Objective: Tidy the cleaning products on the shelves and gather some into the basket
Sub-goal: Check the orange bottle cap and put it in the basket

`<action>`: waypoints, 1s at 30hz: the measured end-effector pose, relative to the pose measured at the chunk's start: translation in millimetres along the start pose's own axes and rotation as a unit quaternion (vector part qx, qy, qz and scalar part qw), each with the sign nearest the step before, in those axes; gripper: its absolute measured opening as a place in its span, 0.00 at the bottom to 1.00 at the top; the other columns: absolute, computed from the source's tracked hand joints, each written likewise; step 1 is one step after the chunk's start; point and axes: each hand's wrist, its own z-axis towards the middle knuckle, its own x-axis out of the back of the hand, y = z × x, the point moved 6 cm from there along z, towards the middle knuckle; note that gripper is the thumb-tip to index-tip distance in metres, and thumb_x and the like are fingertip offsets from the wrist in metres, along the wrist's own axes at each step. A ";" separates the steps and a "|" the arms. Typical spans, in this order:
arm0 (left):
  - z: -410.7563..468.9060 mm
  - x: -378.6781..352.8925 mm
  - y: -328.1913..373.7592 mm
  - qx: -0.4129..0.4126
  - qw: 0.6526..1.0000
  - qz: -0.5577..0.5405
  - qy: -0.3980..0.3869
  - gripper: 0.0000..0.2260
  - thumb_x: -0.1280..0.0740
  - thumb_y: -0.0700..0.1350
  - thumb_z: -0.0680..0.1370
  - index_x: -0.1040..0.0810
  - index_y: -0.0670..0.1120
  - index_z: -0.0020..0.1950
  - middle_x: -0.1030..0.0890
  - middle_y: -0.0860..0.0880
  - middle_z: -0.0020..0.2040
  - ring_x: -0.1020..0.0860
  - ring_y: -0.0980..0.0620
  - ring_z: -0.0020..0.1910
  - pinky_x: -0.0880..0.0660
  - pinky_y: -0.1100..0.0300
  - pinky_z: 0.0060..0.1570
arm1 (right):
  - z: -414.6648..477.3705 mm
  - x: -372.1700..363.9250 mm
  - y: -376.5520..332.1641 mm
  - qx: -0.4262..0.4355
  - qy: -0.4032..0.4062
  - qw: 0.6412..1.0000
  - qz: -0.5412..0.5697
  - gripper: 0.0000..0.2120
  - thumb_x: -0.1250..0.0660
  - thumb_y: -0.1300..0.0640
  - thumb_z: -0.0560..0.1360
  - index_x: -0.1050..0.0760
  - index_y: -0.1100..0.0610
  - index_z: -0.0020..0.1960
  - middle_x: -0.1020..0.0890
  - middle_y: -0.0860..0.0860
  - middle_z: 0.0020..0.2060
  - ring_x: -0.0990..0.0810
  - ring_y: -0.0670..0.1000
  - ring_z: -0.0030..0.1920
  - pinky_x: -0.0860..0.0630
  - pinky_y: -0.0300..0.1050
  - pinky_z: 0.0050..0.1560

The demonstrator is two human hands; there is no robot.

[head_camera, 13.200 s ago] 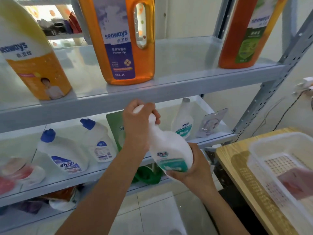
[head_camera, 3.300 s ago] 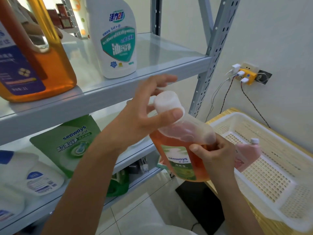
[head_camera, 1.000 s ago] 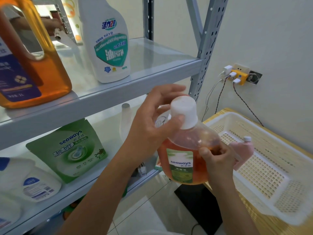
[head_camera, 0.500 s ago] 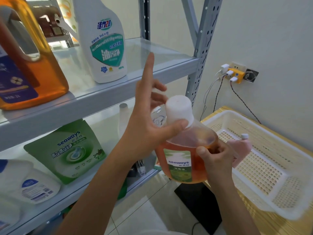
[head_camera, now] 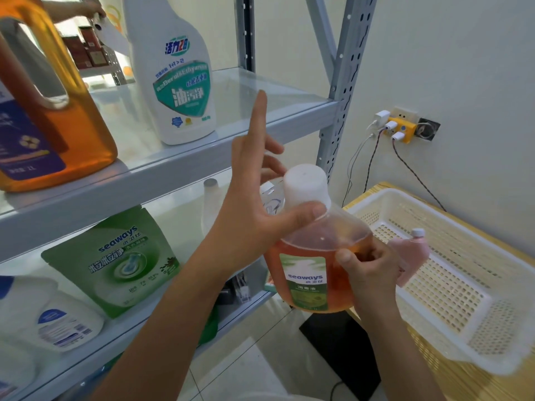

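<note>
The orange bottle (head_camera: 312, 270) is upright in mid-air in front of the shelves, outside the basket (head_camera: 492, 302). The right hand (head_camera: 367, 270) has its grip curled round the bottle's side at 3 o'clock. The left hand (head_camera: 252, 227), at 9 o'clock, has its grip spread, with the thumb pressed under the white cap (head_camera: 305, 183) and the forefinger straight up. At 3 o'clock the basket sits on the table (head_camera: 434, 377). In it is a pink bottle (head_camera: 411, 256), partly hidden by the right hand. At 10 o'clock the upper shelf (head_camera: 202, 166) carries a white spray bottle (head_camera: 176, 82) and an orange jug (head_camera: 43, 125). At 8 o'clock a green pouch (head_camera: 121, 261) leans on the lower shelf (head_camera: 173, 206).
</note>
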 end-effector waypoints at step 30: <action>27.7 -84.0 -12.6 0.054 0.973 -0.147 -0.169 0.47 0.27 0.45 0.73 0.59 0.53 0.79 0.22 0.46 0.61 0.22 0.46 0.59 0.24 0.50 0.60 | -6.5 67.6 14.9 -0.038 0.081 0.996 0.005 0.15 0.32 0.42 0.53 0.28 0.53 0.30 0.25 0.41 0.21 0.28 0.38 0.24 0.33 0.28 0.27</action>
